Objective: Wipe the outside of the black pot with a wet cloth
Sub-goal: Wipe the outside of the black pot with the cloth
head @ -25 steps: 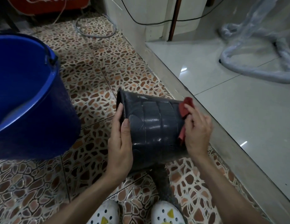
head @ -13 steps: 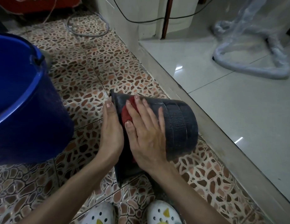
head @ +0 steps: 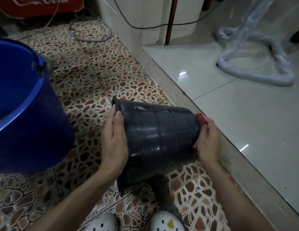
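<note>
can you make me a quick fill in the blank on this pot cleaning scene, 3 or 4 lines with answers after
1. The black pot lies on its side, its open rim gripped by the ____ hand.
2. The right hand presses a cloth coloured ____ against the pot's base end.
3. The big bucket to the person's left is ____ in colour.
4. The white shoes stand on a floor with a ____ pattern.

Missing words: left; red; blue; pebble
</note>
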### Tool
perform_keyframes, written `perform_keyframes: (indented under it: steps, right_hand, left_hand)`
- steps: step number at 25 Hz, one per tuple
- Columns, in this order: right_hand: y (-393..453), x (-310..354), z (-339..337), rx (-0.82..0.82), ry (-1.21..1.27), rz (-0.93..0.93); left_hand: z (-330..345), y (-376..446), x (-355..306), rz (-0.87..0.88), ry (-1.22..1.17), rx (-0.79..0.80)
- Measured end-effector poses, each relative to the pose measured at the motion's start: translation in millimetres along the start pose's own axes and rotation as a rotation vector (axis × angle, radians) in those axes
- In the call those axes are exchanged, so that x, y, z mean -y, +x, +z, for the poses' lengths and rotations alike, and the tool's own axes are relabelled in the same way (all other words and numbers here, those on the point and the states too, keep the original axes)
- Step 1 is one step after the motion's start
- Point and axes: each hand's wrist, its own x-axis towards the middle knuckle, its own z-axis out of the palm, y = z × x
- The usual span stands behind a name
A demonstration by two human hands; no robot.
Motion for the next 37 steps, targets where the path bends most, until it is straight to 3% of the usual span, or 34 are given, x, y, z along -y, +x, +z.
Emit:
perform_keyframes:
  steps: [1,3,5,7,9,12,16,19,20,22,25,26,31,37]
  right_hand:
    - [-10,11,-1,-0.061,0.082,-0.038]
    - [-40,41,7,-0.095,0.161,-0.296]
    - [-70,62,32,0.057,0.094,-0.61]
    - [-86,72,58,0.23,-0.055,-0.751]
    - [-77,69,69,0.279,-0.195,-0.734]
    - [-45,40,56,0.205,-0.301,-0.539]
    - [-1,8,23,0.14,-0.267,-0.252]
    - [9,-1,9,0.028,-0.101,-0.041]
    - [2,4,8,-0.03,-0.034,-0.04]
    - [-31,23,11,-0.039,0.034,-0.247]
    - [-87,49,36,0.235,-0.044,-0.795]
    - [-94,60,46,0.286,-0.08,-0.876]
    - [-54,92,74,0.299,-0.286,-0.718]
    - [-12,25,27,0.148,-0.428,-0.389]
  left_hand:
    - [-1,0,2,0.015,0.001,0.0]
    - [0,-3,5,0.042,-0.011,-0.004]
    - [0,-11,9,0.055,-0.03,-0.019]
    - [0,-21,13,0.078,-0.02,-0.031]
    - [-3,-28,15,0.084,-0.005,-0.032]
    - [-6,-37,16,0.1,0.024,-0.02]
    - [-4,-46,14,0.122,0.081,0.026]
    - [-5,-45,3,0.076,0.063,0.053]
    - [-3,-40,-5,0.024,0.033,0.045]
    - [0,-17,-12,-0.113,0.006,-0.006]
    - [7,19,-17,-0.273,0.02,-0.018]
    - [10,20,-19,-0.267,0.03,-0.015]
    - [11,-13,-14,-0.036,0.005,0.083]
    - [0,-46,11,-0.013,0.042,0.125]
